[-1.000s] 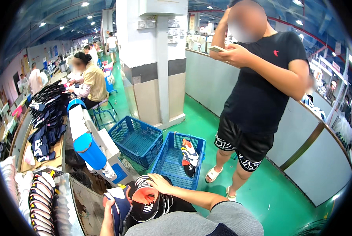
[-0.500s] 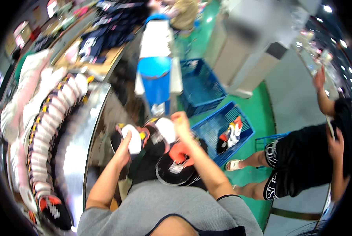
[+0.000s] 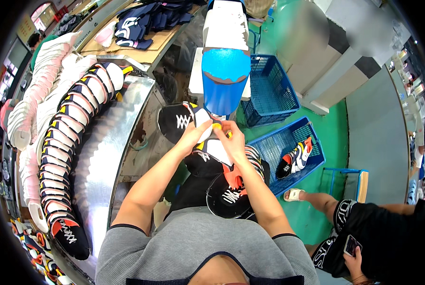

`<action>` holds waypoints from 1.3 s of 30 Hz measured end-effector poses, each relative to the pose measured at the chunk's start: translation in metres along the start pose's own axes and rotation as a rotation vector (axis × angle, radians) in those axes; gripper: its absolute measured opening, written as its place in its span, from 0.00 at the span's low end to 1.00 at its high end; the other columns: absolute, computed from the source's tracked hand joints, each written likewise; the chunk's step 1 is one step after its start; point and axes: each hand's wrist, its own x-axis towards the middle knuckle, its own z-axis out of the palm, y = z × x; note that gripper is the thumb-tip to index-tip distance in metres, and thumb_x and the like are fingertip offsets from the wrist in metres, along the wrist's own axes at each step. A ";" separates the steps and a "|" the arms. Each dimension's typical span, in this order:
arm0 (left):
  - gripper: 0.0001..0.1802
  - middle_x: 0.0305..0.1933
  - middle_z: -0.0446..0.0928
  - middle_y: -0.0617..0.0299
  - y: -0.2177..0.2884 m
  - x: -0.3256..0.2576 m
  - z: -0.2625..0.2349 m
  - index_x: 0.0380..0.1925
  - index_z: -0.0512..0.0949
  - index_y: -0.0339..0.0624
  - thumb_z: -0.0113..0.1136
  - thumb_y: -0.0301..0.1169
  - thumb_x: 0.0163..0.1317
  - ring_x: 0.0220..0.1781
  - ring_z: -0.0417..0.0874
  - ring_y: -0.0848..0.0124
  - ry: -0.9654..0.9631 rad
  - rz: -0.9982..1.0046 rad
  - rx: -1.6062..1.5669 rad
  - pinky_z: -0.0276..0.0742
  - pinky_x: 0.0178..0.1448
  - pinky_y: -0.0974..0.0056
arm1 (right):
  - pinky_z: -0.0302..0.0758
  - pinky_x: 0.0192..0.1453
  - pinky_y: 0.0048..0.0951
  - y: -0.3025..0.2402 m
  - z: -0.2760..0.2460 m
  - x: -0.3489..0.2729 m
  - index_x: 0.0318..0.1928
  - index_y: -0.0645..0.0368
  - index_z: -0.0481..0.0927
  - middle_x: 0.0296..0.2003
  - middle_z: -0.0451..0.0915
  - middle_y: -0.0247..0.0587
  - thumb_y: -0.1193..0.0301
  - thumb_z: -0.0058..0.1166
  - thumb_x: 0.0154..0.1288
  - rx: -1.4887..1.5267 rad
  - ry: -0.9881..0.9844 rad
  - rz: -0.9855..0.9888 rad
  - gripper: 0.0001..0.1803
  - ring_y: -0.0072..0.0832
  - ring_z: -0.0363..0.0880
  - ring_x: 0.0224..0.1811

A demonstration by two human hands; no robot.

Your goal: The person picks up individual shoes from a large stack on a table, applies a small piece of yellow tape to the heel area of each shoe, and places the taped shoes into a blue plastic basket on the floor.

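My left hand [image 3: 197,136] is closed on a shoe upper [image 3: 170,124], thumb on its white side. The upper has a black laced toe pointing left and yellow trim. Its heel end lies just below the blue head of a machine [image 3: 226,92]. Fingers of my right hand [image 3: 232,141] pinch that heel end, by a yellow tab. The machine head hides part of where the upper meets it. Below my hands, across my lap, lie several more uppers, among them a black one with orange lining [image 3: 227,194].
A long curved row of nested uppers [image 3: 60,152] lines the metal table [image 3: 96,156] on the left, beside stacked white and pink pieces [image 3: 46,90]. Right of the machine are two blue crates [image 3: 272,88], the nearer holding uppers. A person holding a phone [image 3: 351,247] is at the lower right.
My left hand has brought the upper from apart on the left to the machine head. My right hand has come onto its heel end. The other person's raised arm has lowered.
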 end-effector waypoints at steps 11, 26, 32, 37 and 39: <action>0.15 0.42 0.80 0.51 0.003 0.064 -0.012 0.44 0.74 0.31 0.45 0.31 0.64 0.41 0.82 0.60 0.051 -0.333 -0.574 0.78 0.52 0.57 | 0.68 0.40 0.22 0.039 -0.002 0.053 0.30 0.60 0.74 0.25 0.76 0.34 0.71 0.52 0.63 0.567 -0.192 0.298 0.06 0.22 0.73 0.32; 0.16 0.38 0.76 0.67 -0.025 -0.070 0.016 0.44 0.74 0.38 0.57 0.38 0.63 0.39 0.75 0.78 0.007 0.096 -0.027 0.71 0.44 0.71 | 0.68 0.42 0.23 0.023 0.032 -0.021 0.34 0.61 0.74 0.28 0.74 0.31 0.60 0.53 0.66 0.512 0.197 0.245 0.15 0.21 0.71 0.34; 0.17 0.39 0.79 0.62 -0.015 -0.032 0.001 0.43 0.75 0.35 0.62 0.26 0.53 0.40 0.79 0.74 0.122 0.149 -0.003 0.74 0.45 0.69 | 0.63 0.31 0.17 0.018 0.005 -0.006 0.39 0.60 0.73 0.26 0.72 0.27 0.65 0.55 0.64 0.546 0.006 0.273 0.11 0.15 0.66 0.26; 0.18 0.41 0.79 0.61 -0.013 0.001 -0.007 0.44 0.74 0.34 0.63 0.27 0.52 0.41 0.79 0.74 0.143 0.296 0.070 0.73 0.47 0.68 | 0.72 0.32 0.17 0.031 0.004 0.028 0.36 0.60 0.74 0.28 0.74 0.29 0.74 0.55 0.63 0.846 -0.049 0.299 0.04 0.15 0.71 0.24; 0.18 0.40 0.79 0.59 -0.009 0.016 -0.005 0.44 0.75 0.33 0.63 0.26 0.51 0.39 0.80 0.73 0.125 0.228 -0.028 0.74 0.47 0.68 | 0.75 0.34 0.19 0.036 0.001 0.037 0.34 0.60 0.74 0.28 0.74 0.31 0.77 0.54 0.63 0.911 -0.023 0.308 0.03 0.17 0.73 0.25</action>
